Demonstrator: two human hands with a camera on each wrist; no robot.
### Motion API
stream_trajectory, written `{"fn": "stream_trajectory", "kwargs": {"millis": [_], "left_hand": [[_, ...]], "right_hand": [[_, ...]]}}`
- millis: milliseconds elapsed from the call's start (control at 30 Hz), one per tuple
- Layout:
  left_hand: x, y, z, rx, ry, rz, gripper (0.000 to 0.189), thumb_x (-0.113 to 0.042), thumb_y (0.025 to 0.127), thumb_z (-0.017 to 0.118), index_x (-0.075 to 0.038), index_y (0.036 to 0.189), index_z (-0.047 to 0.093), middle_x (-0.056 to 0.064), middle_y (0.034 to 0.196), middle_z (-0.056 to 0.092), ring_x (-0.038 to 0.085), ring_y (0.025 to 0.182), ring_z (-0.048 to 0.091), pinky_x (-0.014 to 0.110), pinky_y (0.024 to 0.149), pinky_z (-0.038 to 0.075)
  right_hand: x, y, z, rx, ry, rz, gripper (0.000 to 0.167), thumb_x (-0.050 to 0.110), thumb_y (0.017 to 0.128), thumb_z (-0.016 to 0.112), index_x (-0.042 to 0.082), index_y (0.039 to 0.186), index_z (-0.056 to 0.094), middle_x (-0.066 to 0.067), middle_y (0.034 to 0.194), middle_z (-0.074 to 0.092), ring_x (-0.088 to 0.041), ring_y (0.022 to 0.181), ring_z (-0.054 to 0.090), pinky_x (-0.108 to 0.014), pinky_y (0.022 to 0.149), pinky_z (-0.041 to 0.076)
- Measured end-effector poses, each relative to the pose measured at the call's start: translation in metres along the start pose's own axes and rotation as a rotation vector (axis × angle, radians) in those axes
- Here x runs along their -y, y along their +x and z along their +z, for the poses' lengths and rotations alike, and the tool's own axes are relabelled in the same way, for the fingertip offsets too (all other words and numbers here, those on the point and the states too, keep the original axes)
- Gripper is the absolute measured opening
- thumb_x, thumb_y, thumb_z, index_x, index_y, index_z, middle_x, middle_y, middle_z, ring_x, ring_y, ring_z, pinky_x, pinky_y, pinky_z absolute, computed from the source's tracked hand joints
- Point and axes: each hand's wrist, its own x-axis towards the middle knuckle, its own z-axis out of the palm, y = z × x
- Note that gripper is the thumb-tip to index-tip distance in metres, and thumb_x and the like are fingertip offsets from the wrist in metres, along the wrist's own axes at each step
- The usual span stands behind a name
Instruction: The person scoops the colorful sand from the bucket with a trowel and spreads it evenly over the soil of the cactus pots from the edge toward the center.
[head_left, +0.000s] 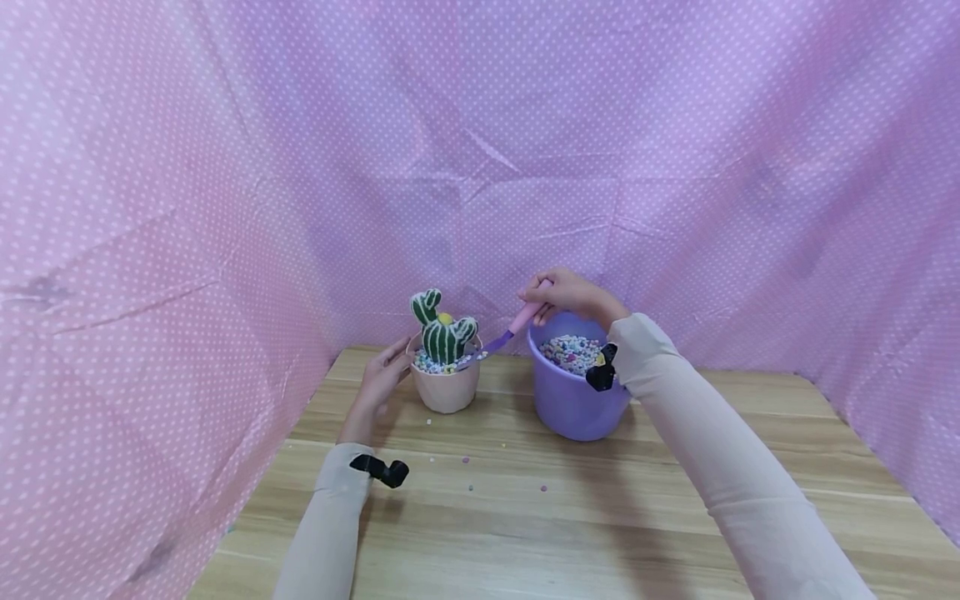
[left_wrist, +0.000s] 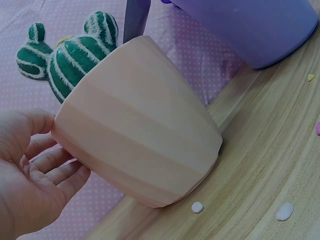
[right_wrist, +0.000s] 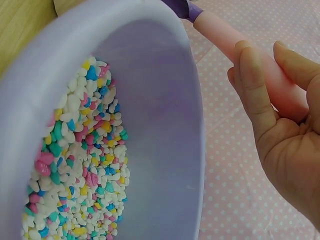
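Observation:
My right hand (head_left: 570, 297) grips the pink handle of a small trowel (right_wrist: 217, 32) above the purple bucket (head_left: 577, 408). The trowel's purple blade slants down to the left, its tip over the rim of a pale pink pot (left_wrist: 135, 125) with a few pebbles on it. A green toy cactus (head_left: 444, 342) with white stripes and a yellow top stands in that pot among pebbles. On the pot's left, my left hand (head_left: 381, 382) rests its thumb and fingers against the side near the rim. Colourful pebbles (right_wrist: 90, 170) lie inside the bucket.
Several loose pebbles, such as a pink pebble (head_left: 543, 488) and a white pebble (left_wrist: 284, 211), are scattered over the wooden table (head_left: 480, 533) in front of the pot and bucket. A pink dotted cloth (head_left: 480, 167) hangs behind and at both sides.

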Motion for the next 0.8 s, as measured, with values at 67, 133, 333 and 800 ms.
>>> {"fn": "stream_trajectory", "kwargs": {"millis": [67,133,333,800], "left_hand": [[0.0003,0.0008,-0.0007,0.002,-0.007,0.001,0.055,-0.018,0.106,0.053,-0.006,0.157,0.037,0.016,0.164,0.036,0.031,0.149,0.040,0.042,0.123,0.040],[0.0005,0.0013,-0.0013,0.006,-0.011,0.003,0.054,-0.017,0.107,0.052,-0.005,0.157,0.036,0.017,0.164,0.035,0.031,0.149,0.039,0.043,0.123,0.039],[-0.0005,0.0004,-0.0016,0.005,-0.008,-0.008,0.054,-0.018,0.106,0.053,-0.006,0.157,0.038,0.016,0.163,0.037,0.031,0.148,0.041,0.044,0.123,0.039],[-0.0060,-0.0066,0.0071,-0.079,-0.041,-0.018,0.050,-0.015,0.106,0.054,-0.001,0.153,0.043,0.022,0.158,0.043,0.032,0.139,0.048,0.047,0.121,0.042]], "right_hand": [[0.0008,-0.0005,-0.0001,0.008,0.002,-0.007,0.018,0.013,0.104,0.059,-0.005,0.105,0.060,-0.020,0.092,0.078,-0.017,0.067,0.071,-0.027,0.065,0.063],[0.0014,-0.0008,0.0001,0.013,0.005,-0.007,0.017,0.013,0.104,0.059,-0.004,0.104,0.060,-0.021,0.093,0.078,-0.018,0.068,0.072,-0.028,0.066,0.063],[0.0029,-0.0026,0.0000,-0.016,0.001,0.016,0.017,0.013,0.103,0.060,-0.005,0.106,0.061,-0.020,0.090,0.078,-0.017,0.067,0.070,-0.032,0.069,0.065],[-0.0005,-0.0066,-0.0045,-0.026,-0.021,-0.004,0.025,0.017,0.103,0.060,-0.007,0.107,0.057,-0.023,0.095,0.077,-0.017,0.068,0.072,-0.032,0.071,0.065]]}}
